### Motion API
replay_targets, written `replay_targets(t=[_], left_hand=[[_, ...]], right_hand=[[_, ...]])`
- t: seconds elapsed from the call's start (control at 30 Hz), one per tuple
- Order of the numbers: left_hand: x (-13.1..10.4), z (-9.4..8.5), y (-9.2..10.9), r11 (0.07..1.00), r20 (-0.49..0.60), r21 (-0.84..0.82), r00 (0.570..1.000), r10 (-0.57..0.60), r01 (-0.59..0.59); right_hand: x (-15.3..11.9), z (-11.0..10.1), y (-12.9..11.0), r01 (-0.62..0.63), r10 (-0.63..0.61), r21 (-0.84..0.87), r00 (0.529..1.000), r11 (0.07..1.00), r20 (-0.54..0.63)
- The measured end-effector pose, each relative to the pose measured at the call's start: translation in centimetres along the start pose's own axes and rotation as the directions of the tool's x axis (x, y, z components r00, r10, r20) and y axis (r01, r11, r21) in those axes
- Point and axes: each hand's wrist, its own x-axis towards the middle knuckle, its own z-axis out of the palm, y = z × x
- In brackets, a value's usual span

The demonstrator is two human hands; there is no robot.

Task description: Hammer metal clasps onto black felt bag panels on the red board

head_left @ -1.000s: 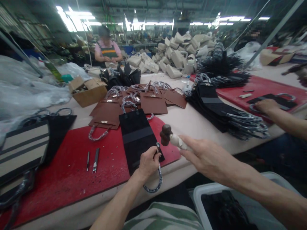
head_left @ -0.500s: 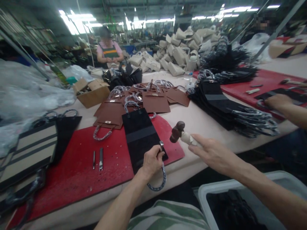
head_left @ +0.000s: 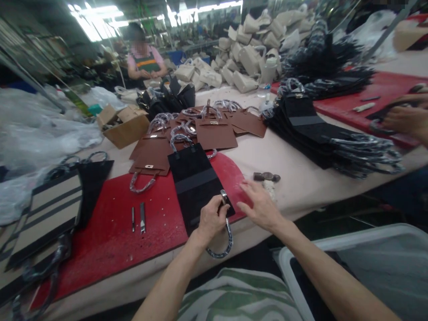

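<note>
A black bag panel (head_left: 194,178) with wrapped handles at both ends lies over a red board (head_left: 117,214). At its near end, my left hand (head_left: 214,216) pinches a small metal piece (head_left: 223,195) standing on the panel; its kind is hard to make out. One wrapped handle (head_left: 223,252) loops out below that hand. My right hand (head_left: 261,205) is empty, fingers apart, just right of the panel. Beside it a hammer (head_left: 266,177) with a pale wrapped grip rests on the table cloth, partly behind the hand. Two slim metal tools (head_left: 142,218) lie on the board's left part.
Brown bag panels (head_left: 217,133) are spread beyond the board. Stacked black panels (head_left: 301,129) stand to the right, striped ones (head_left: 50,209) to the left. A cardboard box (head_left: 123,129) sits at the back left. Below right is a white bin (head_left: 374,258). A co-worker's hand (head_left: 406,116) is at far right.
My right hand has let go of the hammer, which now lies on the table, and has moved left toward the panel. My left hand keeps its pinch. The view has shifted slightly.
</note>
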Motion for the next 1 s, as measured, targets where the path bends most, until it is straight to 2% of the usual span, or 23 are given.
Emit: replay_targets(t=[0.07, 0.17, 0.23, 0.33, 0.4, 0.43, 0.5, 0.53, 0.6, 0.7, 0.77, 0.8, 0.9, 1.0], left_hand=[[0.0, -0.1, -0.2, 1.000, 0.007, -0.009, 1.000, 0.023, -0.023], [0.0, -0.1, -0.6, 0.998, 0.007, 0.002, 0.998, 0.070, -0.070], [0.0, 0.1, -0.8, 0.996, 0.003, 0.016, 0.996, 0.089, -0.089], [0.2, 0.3, -1.0, 0.997, 0.003, -0.013, 0.997, 0.075, -0.075], [0.7, 0.4, -1.1, 0.996, -0.049, -0.092, 0.998, -0.027, 0.022], [1.1, 0.2, -1.2, 0.980, -0.103, -0.167, 0.987, -0.122, 0.104], [1.9, -0.5, -1.6, 0.901, -0.179, -0.347, 0.924, -0.337, 0.262], [2.2, -1.1, -1.9, 0.857, -0.179, -0.411, 0.894, -0.411, 0.311], [2.3, -3.0, -2.4, 0.825, -0.141, -0.442, 0.881, -0.452, 0.352], [1.2, -6.8, -3.2, 0.883, -0.176, -0.284, 0.884, -0.432, 0.375], [0.0, -9.5, -3.7, 0.905, -0.244, -0.037, 0.874, -0.420, 0.425], [-0.6, -10.8, -4.0, 0.882, -0.269, 0.121, 0.871, -0.412, 0.455], [-1.9, -13.6, -4.6, 0.674, -0.287, 0.509, 0.844, -0.452, 0.534], [-2.6, -14.9, -5.0, 0.484, -0.269, 0.671, 0.792, -0.548, 0.562]], right_hand=[[-0.4, 2.2, -1.7, 0.094, -0.097, 0.042, 0.992, 0.995, 0.082], [-0.9, 4.9, -2.8, 0.089, -0.091, 0.020, 0.990, 0.996, 0.110], [-1.1, 5.7, -2.7, 0.071, -0.072, 0.006, 0.992, 0.997, 0.106], [-1.1, 5.7, -2.3, 0.074, -0.074, 0.005, 0.992, 0.997, 0.106], [-1.1, 5.5, -2.2, 0.076, -0.076, 0.003, 0.992, 0.997, 0.102], [-1.1, 5.4, -2.2, 0.078, -0.078, 0.002, 0.992, 0.997, 0.101], [-1.0, 5.2, -2.3, 0.081, -0.081, 0.001, 0.992, 0.997, 0.102], [-1.0, 5.2, -2.3, 0.081, -0.081, 0.002, 0.992, 0.997, 0.101], [-0.9, 5.1, -2.3, 0.081, -0.082, 0.011, 0.992, 0.997, 0.098], [-1.0, 5.1, -2.2, 0.091, -0.093, 0.036, 0.992, 0.995, 0.083], [-1.1, 5.1, -2.1, 0.097, -0.101, 0.056, 0.992, 0.994, 0.071], [-1.1, 5.1, -2.1, 0.100, -0.105, 0.065, 0.992, 0.993, 0.069], [-1.0, 4.9, -2.0, 0.118, -0.122, 0.072, 0.990, 0.990, 0.063], [-0.3, 4.8, -2.0, 0.168, -0.170, 0.052, 0.984, 0.984, 0.041]])
